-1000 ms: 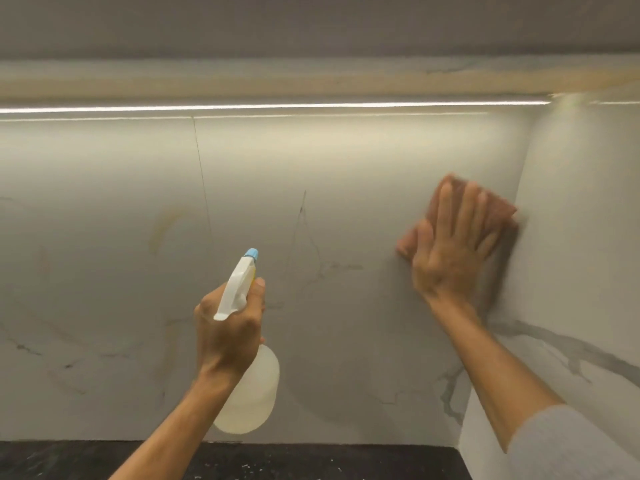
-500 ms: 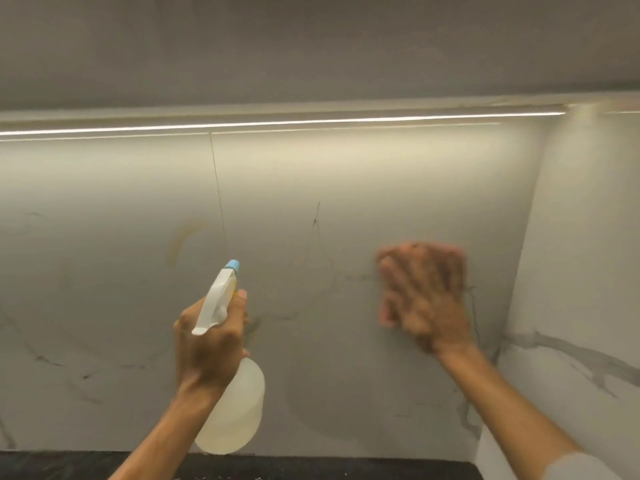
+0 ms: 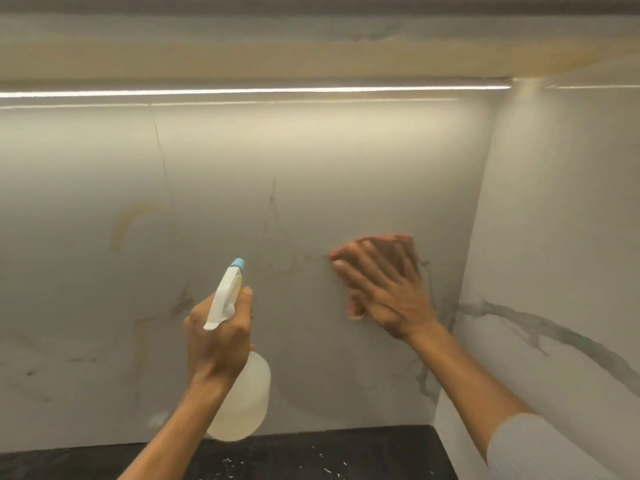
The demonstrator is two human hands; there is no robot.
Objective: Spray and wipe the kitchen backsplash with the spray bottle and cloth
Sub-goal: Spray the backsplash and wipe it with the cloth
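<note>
Marble-look backsplash (image 3: 311, 168) under a light strip (image 3: 242, 91), dark speckled bench (image 3: 346, 455) along the bottom, side wall meeting it at the corner (image 3: 476, 237). Left hand (image 3: 218, 337) is well left of the corner, wrapped round the neck of the spray bottle (image 3: 246, 400), with one finger up by the trigger head and the blue nozzle aimed at the wall. Bottle hangs clear of the wall, above the bench. Right hand (image 3: 384, 289) is near the corner, just left of it, fingers straight and spread, pressed flat on the wall with the cloth (image 3: 410, 242) under it. Cloth is mostly hidden and only a reddish-brown edge shows past the fingertips; that hand is blurred. Grey sleeve (image 3: 536, 445) is below the corner. Yellowish curved mark (image 3: 121, 230) is far left of the corner; whether it is a stain or veining I can't tell. Handling guess: the bottle is thin translucent plastic and probably light. Its fill level is not readable. The neck under the trigger is the right hold, since the round body would be slick if wet. The cloth is soft and limp and held only by palm pressure, so it could bunch or slide out on the glossy slab. Keep the fingers wide over it. Step looks like wiping near the corner, with plenty of wall to the left not yet covered.
</note>
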